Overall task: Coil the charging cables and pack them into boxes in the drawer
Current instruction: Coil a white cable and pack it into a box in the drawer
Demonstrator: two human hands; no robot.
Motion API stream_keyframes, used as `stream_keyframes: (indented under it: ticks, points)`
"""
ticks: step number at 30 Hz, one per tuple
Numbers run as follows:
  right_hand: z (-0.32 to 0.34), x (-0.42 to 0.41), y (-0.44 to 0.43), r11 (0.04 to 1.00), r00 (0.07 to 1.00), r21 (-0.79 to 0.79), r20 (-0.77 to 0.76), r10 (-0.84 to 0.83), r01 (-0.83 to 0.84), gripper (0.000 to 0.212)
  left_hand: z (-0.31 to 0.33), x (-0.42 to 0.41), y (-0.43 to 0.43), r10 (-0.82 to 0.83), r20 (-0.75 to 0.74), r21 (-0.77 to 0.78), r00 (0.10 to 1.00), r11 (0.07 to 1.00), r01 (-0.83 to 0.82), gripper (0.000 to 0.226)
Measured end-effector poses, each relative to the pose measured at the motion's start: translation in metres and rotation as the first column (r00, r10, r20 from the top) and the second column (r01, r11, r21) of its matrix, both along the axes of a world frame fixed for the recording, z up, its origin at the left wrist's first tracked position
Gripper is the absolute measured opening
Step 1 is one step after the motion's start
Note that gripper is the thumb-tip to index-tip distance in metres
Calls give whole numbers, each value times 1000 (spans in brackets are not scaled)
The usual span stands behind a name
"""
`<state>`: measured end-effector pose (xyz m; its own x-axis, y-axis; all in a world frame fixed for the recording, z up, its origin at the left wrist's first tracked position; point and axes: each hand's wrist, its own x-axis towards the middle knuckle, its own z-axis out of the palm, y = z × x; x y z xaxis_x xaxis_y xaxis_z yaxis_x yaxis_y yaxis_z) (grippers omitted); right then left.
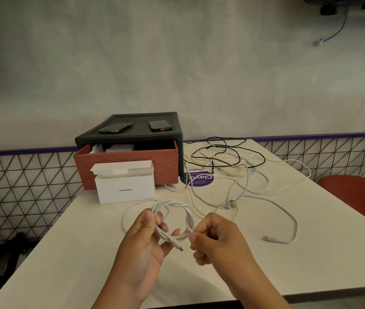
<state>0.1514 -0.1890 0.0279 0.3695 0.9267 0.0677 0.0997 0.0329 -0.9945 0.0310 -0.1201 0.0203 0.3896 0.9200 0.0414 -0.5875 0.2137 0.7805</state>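
Observation:
My left hand [146, 237] grips a coil of white charging cable [173, 206] above the near part of the table, thumb over its left side. My right hand [212, 239] pinches the coil's right side. One plug end hangs between my hands. An open white box [125, 188] stands just behind, lid flap up. Behind it the brick-red drawer [119, 161] is pulled out of its black cabinet [132, 134], with white boxes partly visible inside.
A tangle of black cables [226, 152] and white cables [244, 188] lies on the white table [88, 253] to the right, over a purple sticker [199, 178]. Two phones [114, 127] lie on the cabinet. A red chair [359, 192] stands at right.

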Motion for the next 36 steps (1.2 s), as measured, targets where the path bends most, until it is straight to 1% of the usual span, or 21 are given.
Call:
stream_keyframes:
  ticks: [3,6,7,9,10,12,13,15,16,18,19,22,24,25,27,28,29,30,32,34,36]
  points:
    - [1,5,2,998,1000,61,8,-2,2,19,-2,-2,3,-37,122,-94,992,994,49,20]
    - [-5,4,7,992,998,118,23,-56,53,19,-1,1,1,-72,210,-129,975,987,101,33]
    - [-9,2,9,990,998,127,-3,-61,61,17,-2,4,-1,-69,221,-135,973,986,101,31]
    - [-16,-3,14,988,993,138,-111,-47,62,16,-8,11,-4,-52,243,-166,969,982,95,21]
    - [-19,-6,16,987,984,142,-172,-48,73,18,-9,14,-5,-65,258,-168,964,980,111,24]
    - [-22,-8,18,983,957,149,-283,-61,107,25,-12,17,-7,-73,248,-177,966,977,119,31]
    - [-22,-7,19,982,945,144,-320,-67,119,29,-15,18,-7,-61,219,-184,974,977,103,26]
    - [-22,-3,20,985,935,126,-347,-71,121,31,-18,17,-6,-45,148,-177,988,982,71,17]
    - [-23,-1,21,986,939,122,-337,-64,111,27,-19,17,-5,-52,112,-158,992,985,69,17]
    - [-28,0,25,992,958,98,-281,-52,82,10,-26,16,-3,-80,44,-124,996,989,85,16]
    - [-31,0,27,994,970,78,-237,-60,80,6,-28,15,-3,-91,12,-107,996,990,92,15]
    - [-42,4,34,994,988,32,-113,-103,107,8,-41,13,4,-117,-138,-77,983,991,108,17]
    - [-49,11,36,992,992,-2,-13,-128,128,8,-50,12,10,-103,-260,-14,960,995,103,9]
    - [-53,16,37,991,990,-31,52,-131,133,8,-54,11,12,-78,-345,43,935,994,99,11]
    - [-63,26,39,985,974,-104,193,-115,137,13,-64,10,17,37,-567,202,823,975,95,36]
    - [-66,30,39,982,960,-132,260,-99,137,16,-66,10,17,112,-648,285,753,953,103,41]
    - [-69,34,39,978,944,-151,318,-87,141,18,-67,10,18,168,-689,360,705,924,131,42]
    - [-71,37,39,977,927,-157,367,-79,146,18,-67,11,18,218,-722,427,657,887,175,41]
    - [-73,44,39,978,879,-140,472,-69,152,13,-72,17,18,305,-749,538,589,799,270,42]
    - [-74,49,38,983,813,-110,580,-57,148,11,-74,21,18,388,-778,588,495,728,354,44]
    - [-76,55,38,987,760,-88,649,-46,135,14,-76,24,20,446,-789,603,422,694,394,46]
